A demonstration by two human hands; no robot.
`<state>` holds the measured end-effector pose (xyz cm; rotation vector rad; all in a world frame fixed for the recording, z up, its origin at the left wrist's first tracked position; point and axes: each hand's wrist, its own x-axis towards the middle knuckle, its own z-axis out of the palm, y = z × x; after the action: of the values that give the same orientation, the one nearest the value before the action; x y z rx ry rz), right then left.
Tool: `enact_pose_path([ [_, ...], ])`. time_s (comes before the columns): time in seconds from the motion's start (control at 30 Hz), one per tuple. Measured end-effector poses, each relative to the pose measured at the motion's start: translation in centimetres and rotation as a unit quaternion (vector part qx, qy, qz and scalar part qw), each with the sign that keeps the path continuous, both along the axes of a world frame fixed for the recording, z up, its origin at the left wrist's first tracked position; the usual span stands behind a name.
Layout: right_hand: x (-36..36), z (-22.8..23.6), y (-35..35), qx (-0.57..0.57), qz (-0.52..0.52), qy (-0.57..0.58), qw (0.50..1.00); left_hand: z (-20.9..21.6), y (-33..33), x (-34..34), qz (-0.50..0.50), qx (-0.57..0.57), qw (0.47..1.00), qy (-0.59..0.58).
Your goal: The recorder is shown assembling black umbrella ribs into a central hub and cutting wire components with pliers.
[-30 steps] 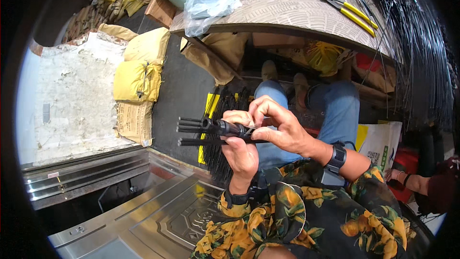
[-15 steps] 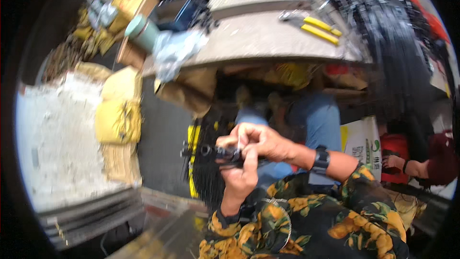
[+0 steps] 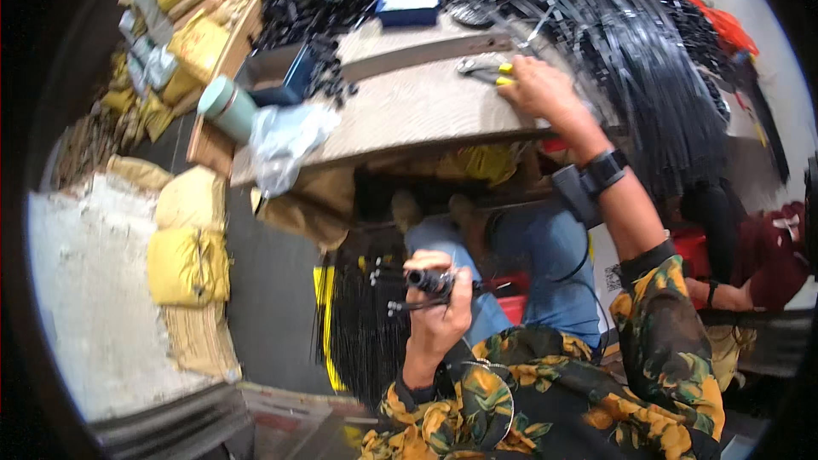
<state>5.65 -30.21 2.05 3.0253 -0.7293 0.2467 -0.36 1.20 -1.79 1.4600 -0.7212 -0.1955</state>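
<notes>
My left hand (image 3: 436, 324) is closed around a short black cylindrical piece (image 3: 429, 281) in front of my lap. Several thin black strands with small knob-like ends (image 3: 394, 307) stick out to its left; the exact kind of piece is unclear. My right hand (image 3: 545, 89) reaches over the table, its fingers round the yellow handles of pliers (image 3: 506, 73) that lie on the surface. The pliers' metal jaws point left. Most of the handles are hidden beneath my fingers.
Black strips (image 3: 630, 60) pile up along the table's (image 3: 409, 111) back and right side. At its left stand a blue box (image 3: 277, 72), a green bottle (image 3: 228, 109) and a plastic bag (image 3: 285, 140). Yellow sacks (image 3: 187, 264) lie on the floor. Another person's arm (image 3: 731, 296) shows at the right.
My right hand has left the black piece in my left hand and moved up and forward to the pliers on the table. The left hand keeps hold of the piece. The view has shifted.
</notes>
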Motion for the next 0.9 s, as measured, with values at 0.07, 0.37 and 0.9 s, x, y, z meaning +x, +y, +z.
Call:
enact_pose_path([
  [0.07,0.5,0.0,0.5,-0.023,0.003,0.060,0.998,0.2,0.9,0.1,-0.015,0.002,1.000,0.008],
  [0.37,0.3,0.8,4.4,0.159,0.102,-0.276,0.942,2.0,1.2,-3.3,-0.003,-0.032,0.999,-0.026],
  [0.9,-15.7,5.0,8.7,0.210,0.309,-0.171,0.912,2.4,-1.1,-3.4,0.012,0.010,0.995,-0.102],
])
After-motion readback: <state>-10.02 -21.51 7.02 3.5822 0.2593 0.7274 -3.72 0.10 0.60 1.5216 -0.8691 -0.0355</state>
